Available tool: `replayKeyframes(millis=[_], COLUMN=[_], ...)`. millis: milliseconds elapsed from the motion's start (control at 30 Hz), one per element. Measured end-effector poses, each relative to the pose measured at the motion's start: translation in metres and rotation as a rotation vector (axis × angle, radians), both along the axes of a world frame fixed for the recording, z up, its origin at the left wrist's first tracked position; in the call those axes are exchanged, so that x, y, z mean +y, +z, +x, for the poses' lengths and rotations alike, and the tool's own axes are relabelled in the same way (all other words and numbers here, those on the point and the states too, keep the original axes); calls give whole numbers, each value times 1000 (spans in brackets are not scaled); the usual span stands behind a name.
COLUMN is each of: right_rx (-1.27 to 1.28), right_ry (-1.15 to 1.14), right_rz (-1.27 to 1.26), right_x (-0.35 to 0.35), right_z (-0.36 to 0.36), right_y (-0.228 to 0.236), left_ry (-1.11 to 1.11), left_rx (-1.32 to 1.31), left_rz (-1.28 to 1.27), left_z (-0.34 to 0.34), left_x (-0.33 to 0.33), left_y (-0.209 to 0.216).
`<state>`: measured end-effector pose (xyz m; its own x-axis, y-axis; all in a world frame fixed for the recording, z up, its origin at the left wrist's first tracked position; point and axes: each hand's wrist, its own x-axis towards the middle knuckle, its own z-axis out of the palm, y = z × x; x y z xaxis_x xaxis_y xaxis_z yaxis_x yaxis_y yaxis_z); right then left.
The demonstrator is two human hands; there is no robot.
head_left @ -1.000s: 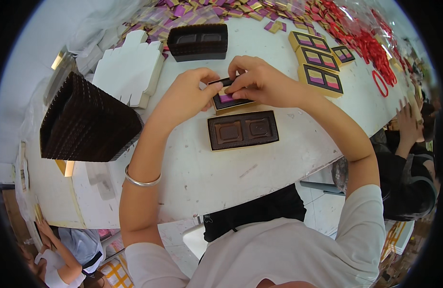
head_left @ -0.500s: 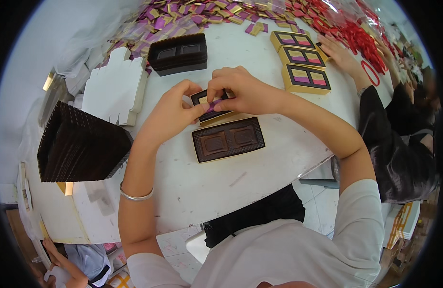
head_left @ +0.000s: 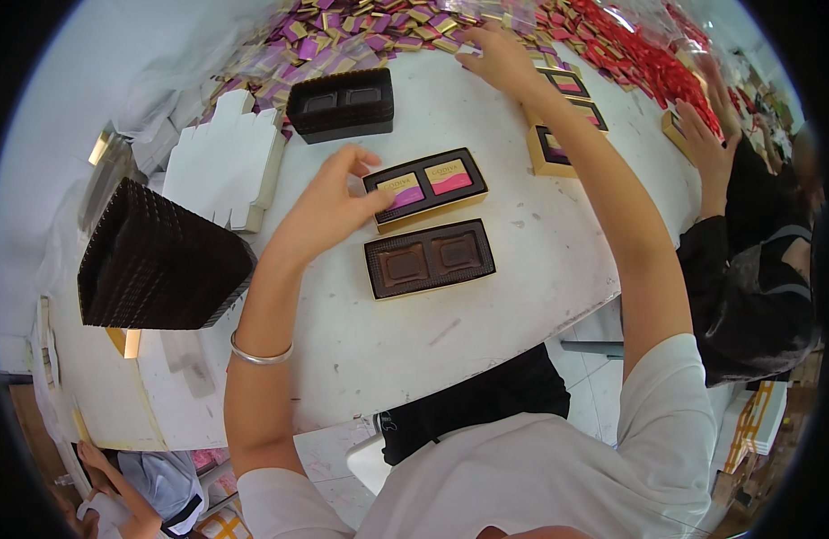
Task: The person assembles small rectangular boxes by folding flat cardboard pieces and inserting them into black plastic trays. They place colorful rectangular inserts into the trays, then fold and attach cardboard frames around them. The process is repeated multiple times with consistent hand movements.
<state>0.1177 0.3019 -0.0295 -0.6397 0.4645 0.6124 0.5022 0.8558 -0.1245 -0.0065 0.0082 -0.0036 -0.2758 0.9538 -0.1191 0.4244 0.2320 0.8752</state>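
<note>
A gold box (head_left: 414, 215) with a black two-pocket tray stands in front of me. A purple-and-gold wrapped square (head_left: 402, 191) sits in its left pocket and a pink-and-gold wrapped square (head_left: 448, 177) in its right one. My left hand (head_left: 329, 199) grips the box's left end, its thumb at the purple square. Far off, my right hand (head_left: 502, 61) reaches to the near edge of a heap of wrapped squares (head_left: 379, 40), fingers apart with nothing visible in them. Nearer me lies a second gold box with a bare brown tray (head_left: 430, 259).
Black trays stand in a small stack (head_left: 343, 121) and a tall leaning stack (head_left: 154, 260). White flat cartons (head_left: 219, 166) lie at left. Filled boxes (head_left: 549, 162) are partly behind my right forearm. A co-worker's hand (head_left: 709, 144) is near red ribbons (head_left: 652, 67) at right.
My right hand has left the far box and moved away to the heap. Both wrapped squares in that box now show. The co-worker's hand has moved right, away from the filled boxes.
</note>
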Motion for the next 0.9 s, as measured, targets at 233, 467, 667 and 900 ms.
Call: replayKeyframes(millis=[233,467,667,900], right_rx=[-503,-266,-257,-98], right_ry=[-56,774,1106,942], right_rz=[111,-680,-281,-449], right_x=[28,-141,-202,-214], right_z=[-10,48,78,68], right_y=[-7,71,15,10], left_ry=[90,41,-257,-394], left_rx=[109,180,185,84], left_rz=[138,95,-343,-480], left_z=[-8,-28,-13,-6], left_x=[-2,-12,-19,-19], left_y=[10,8,35,32])
